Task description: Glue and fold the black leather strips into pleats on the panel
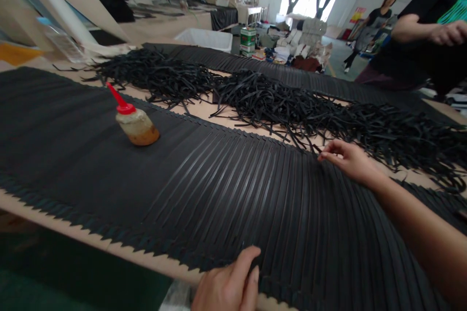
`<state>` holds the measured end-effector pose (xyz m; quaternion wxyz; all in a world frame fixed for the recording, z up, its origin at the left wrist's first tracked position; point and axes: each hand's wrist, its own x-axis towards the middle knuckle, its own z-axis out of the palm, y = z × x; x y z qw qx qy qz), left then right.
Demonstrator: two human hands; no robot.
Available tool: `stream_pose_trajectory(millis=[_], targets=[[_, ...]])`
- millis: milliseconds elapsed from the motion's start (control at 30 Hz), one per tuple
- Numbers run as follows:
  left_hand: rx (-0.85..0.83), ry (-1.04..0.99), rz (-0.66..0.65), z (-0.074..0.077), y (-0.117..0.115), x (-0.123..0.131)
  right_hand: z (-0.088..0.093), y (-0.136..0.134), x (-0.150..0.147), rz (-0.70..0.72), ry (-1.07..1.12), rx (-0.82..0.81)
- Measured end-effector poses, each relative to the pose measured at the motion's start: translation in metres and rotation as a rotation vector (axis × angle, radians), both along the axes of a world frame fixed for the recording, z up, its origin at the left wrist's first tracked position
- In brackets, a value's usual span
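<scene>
A long black sheet (91, 165) with a jagged near edge lies across the table. Narrow black strips (292, 204) are laid side by side over its right part, and shiny wet-looking lines run left of them. At the far edge, my right hand (345, 158) is closed in a pinch, with a dark strip end at its fingertips. My left hand (228, 282) rests at the near edge, fingers curled together; what they hold, if anything, is hidden. A clear squeeze bottle (136, 126) with a red nozzle and amber liquid stands on the sheet, left of the lines.
Heaps of loose black strips (262, 97) lie beyond the sheet. Another ribbed black sheet (233, 62) runs behind them. A plastic bottle (62, 41) is at far left, a white tub (206, 39) at the back. One person (419, 48) stands across the table; another person (377, 24) is farther off.
</scene>
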<state>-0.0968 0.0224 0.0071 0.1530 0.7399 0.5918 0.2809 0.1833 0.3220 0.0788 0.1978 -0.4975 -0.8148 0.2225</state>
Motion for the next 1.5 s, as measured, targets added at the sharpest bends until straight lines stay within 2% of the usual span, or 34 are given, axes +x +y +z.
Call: stream_pose_trajectory(millis=[67,167,267,333,433,533,600,667,733,767,800,900,967,1033,1100,1200,1300,1500], targets=[[0.026,-0.133,0.031,0.019,0.008,0.008,0.012,-0.044,-0.004,0.180,-0.070,-0.089],[0.026,-0.202,0.055,0.041,0.022,0.029,0.022,-0.111,-0.023,0.381,-0.197,-0.244],[-0.115,-0.272,-0.016,0.046,0.030,0.048,0.027,-0.165,-0.045,0.474,-0.219,-0.328],[-0.220,-0.362,-0.060,0.042,0.028,0.053,0.027,-0.185,-0.050,0.490,-0.205,-0.363],[-0.336,-0.536,-0.022,0.031,0.013,0.047,0.024,-0.184,-0.033,0.511,-0.176,-0.399],[-0.474,-0.737,0.091,0.018,-0.006,0.036,0.014,-0.153,0.008,0.443,-0.187,-0.390],[-0.558,-0.843,0.165,0.010,-0.018,0.034,0.005,-0.133,0.033,0.338,-0.274,-0.281],[-0.612,-0.910,0.208,0.004,-0.027,0.039,-0.001,-0.128,0.039,0.240,-0.397,-0.023],[-0.637,-0.948,0.226,0.002,-0.033,0.047,-0.003,-0.144,0.022,0.236,-0.435,0.231],[-0.642,-0.963,0.225,0.002,-0.035,0.050,-0.003,-0.157,0.006,0.285,-0.400,0.294],[-0.643,-0.979,0.220,0.003,-0.036,0.053,-0.003,-0.173,-0.012,0.374,-0.337,0.282],[-0.620,-1.019,0.212,0.006,-0.036,0.053,-0.005,-0.217,-0.060,0.646,-0.184,0.008],[-0.603,-1.036,0.237,0.006,-0.037,0.049,-0.010,-0.229,-0.078,0.664,-0.162,-0.187],[-0.603,-1.062,0.263,0.004,-0.038,0.044,-0.018,-0.227,-0.085,0.602,-0.138,-0.318],[-0.622,-1.110,0.279,0.000,-0.040,0.041,-0.025,-0.216,-0.088,0.562,-0.118,-0.357],[-0.675,-1.163,0.267,-0.006,-0.044,0.037,-0.031,-0.199,-0.095,0.586,-0.164,-0.302],[-0.697,-1.128,0.242,-0.009,-0.050,0.031,-0.031,-0.187,-0.107,0.588,-0.249,-0.207],[-0.568,-0.843,0.224,-0.005,-0.059,0.014,-0.027,-0.174,-0.122,0.566,-0.346,-0.070]])
